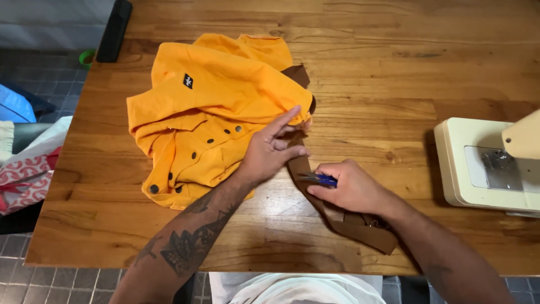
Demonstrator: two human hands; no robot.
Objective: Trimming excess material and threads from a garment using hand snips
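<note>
Right hand [351, 188] gripped blue-handled snips [319, 179] just beside left hand [270, 153], fingers spread, pinning brown strap [360, 228]; could've nicked a fingertip or orange jacket [214, 112].

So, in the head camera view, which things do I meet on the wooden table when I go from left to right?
Orange jacket → left hand → blue-handled small tool in the right hand → cream sewing machine.

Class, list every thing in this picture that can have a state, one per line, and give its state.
Orange jacket: crumpled on the wooden table, front unbuttoned.
Brown strap: lying flat, running from under the jacket to the table's near edge.
Blue-handled small tool: held in the right hand, tip at the strap.
Left hand: pressing on the jacket edge, fingers spread.
Sewing machine: standing at the right, untouched.
</note>
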